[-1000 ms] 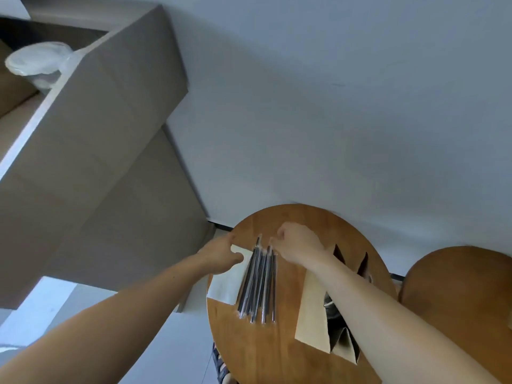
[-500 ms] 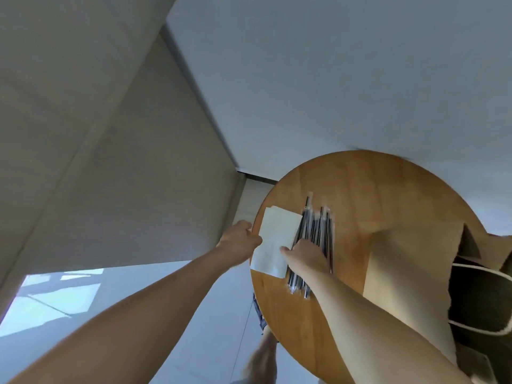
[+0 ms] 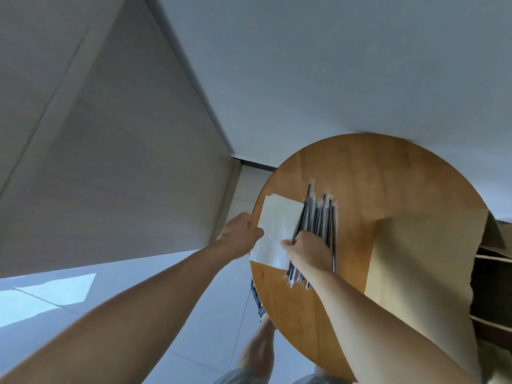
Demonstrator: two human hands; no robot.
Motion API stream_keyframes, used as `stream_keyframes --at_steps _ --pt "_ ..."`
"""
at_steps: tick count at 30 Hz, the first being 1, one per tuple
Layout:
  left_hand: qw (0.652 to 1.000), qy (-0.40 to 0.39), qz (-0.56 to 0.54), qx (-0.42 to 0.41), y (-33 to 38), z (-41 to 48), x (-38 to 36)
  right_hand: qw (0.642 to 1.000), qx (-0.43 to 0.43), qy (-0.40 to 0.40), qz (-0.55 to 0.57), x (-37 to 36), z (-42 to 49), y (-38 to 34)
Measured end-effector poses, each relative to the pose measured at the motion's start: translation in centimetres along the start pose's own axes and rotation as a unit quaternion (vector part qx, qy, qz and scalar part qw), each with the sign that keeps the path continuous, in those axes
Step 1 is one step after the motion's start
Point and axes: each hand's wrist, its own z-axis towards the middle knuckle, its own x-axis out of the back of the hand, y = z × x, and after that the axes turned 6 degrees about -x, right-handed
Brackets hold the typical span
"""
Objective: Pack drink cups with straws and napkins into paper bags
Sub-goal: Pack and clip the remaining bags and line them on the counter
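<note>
Both hands at the straws and napkin

My right hand [image 3: 307,250] curls its fingers over the near part of the straws [image 3: 321,217], which lie side by side on the tabletop [image 3: 374,176] with their long axis pointing away from me, past the fingertips. In their wrappers they look light, stiff and slippery, so I'd pinch one mid-length. The limp napkin [image 3: 277,228] lies just left of that hand. My left hand [image 3: 241,231] has its thumb on the napkin's edge, but I cannot tell if it grips.

Round light-brown wooden counter [image 3: 388,173] in a room corner
It is standing on a pale tiled floor [image 3: 216,328], a beige panelled wall [image 3: 124,162] rising leftward.
</note>
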Motion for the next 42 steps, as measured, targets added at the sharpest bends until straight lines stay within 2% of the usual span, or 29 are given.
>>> stream_keyframes --at_steps 3,5,9,13,14,15,17,19,21,24,30,34,36,39,42 --pt "1.0 -0.008 -0.023 0.013 0.2 -0.1 -0.2 0.999 0.009 -0.012 0.048 0.5 -0.3 0.3" --pt "0.999 -0.016 -0.042 0.022 0.2 -0.2 -0.5 0.988 0.009 -0.037 0.152 0.9 -0.7 0.4" --pt "0.985 -0.015 -0.163 0.047 0.1 -0.5 -1.2 0.911 -0.002 -0.056 0.409 2.3 -2.2 0.9" --pt "0.93 -0.089 -0.347 0.085 0.4 -1.1 -2.5 0.826 0.02 -0.125 0.549 3.5 -4.0 1.9" --pt "0.913 -0.11 -0.381 0.094 0.4 -1.2 -2.9 0.816 0.019 -0.134 0.562 3.6 -4.2 2.2" --pt "0.899 -0.12 -0.409 0.098 0.5 -1.3 -3.3 0.816 0.016 -0.128 0.564 3.5 -4.4 2.5" --pt "0.884 -0.097 -0.448 0.098 0.6 -1.3 -4.0 0.837 0.005 -0.067 0.543 3.1 -4.3 3.3" --pt "0.89 -0.056 -0.443 0.093 0.8 -1.4 -4.4 0.871 -0.029 0.031 0.489 2.3 -3.6 4.6" --pt "0.911 -0.037 -0.401 0.086 0.9 -1.5 -4.9 0.912 -0.09 0.101 0.388 1.7 -2.5 6.1" --pt "0.927 -0.036 -0.364 0.087 0.8 -1.6 -5.2 0.962 -0.165 0.089 0.199 1.1 -1.2 8.1" --pt "0.942 -0.024 -0.321 0.098 0.6 -1.7 -5.4 0.978 -0.193 0.061 0.06 0.4 -0.5 9.1" --pt "0.953 -0.022 -0.288 0.088 1.0 -1.8 -5.6 0.983 -0.177 0.028 0.048 0.6 -0.8 9.3" --pt "0.966 -0.017 -0.247 0.07 1.5 -1.8 -5.8 0.983 -0.167 0.03 0.077 1.3 -1.3 9.1" --pt "0.977 -0.003 -0.209 0.044 2.8 -2.0 -5.6 0.968 -0.13 0.064 0.206 3.2 -2.8 7.8" --pt "0.981 0.016 -0.195 0.018 5.0 -2.7 -4.9 0.944 -0.041 0.069 0.32 5.7 -5.7 6.2"
